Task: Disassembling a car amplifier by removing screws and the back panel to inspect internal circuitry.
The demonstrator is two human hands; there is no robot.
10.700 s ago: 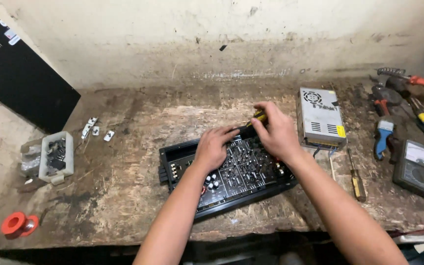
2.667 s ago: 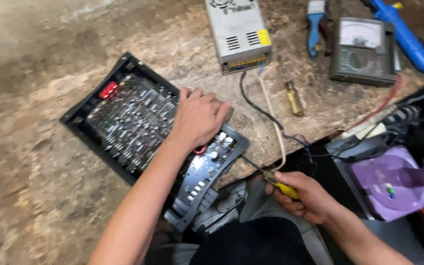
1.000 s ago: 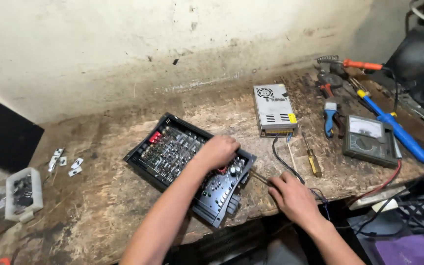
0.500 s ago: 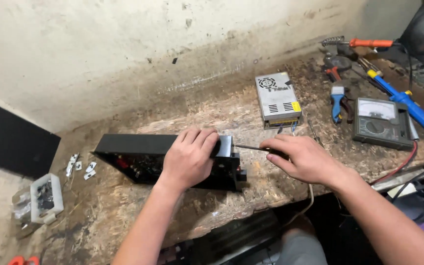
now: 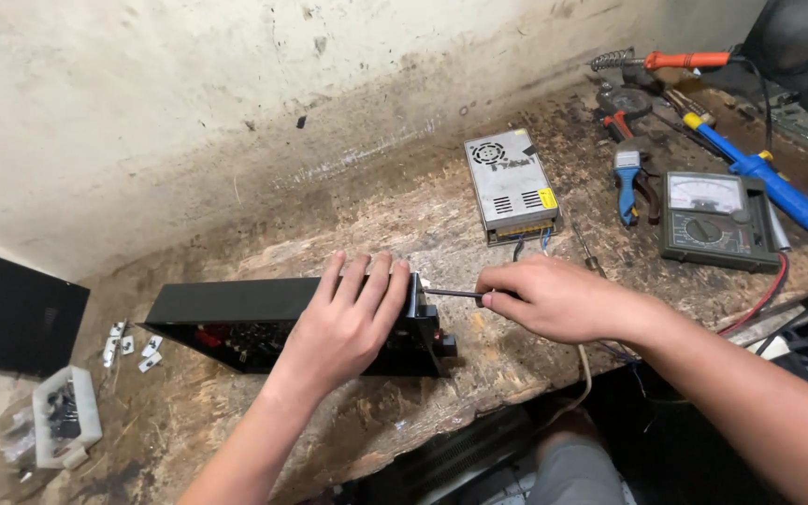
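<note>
Black electronics chassis (image 5: 236, 304) being held on edge under left hand (image 5: 343, 323), fingers clamped over its top edge, open circuit side facing person

Screwdriver (image 5: 455, 294) being gripped in closed right hand (image 5: 554, 299), shaft being pointed at chassis end panel just left of that hand

Progress judged: driving at end panel under way, screw itself too small to be made out

Small white parts (image 5: 128, 344) lying well left of left hand

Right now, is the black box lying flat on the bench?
No, the black box stands tipped up on its edge, steadied by the left hand while the right hand holds a screwdriver to its end.
</note>
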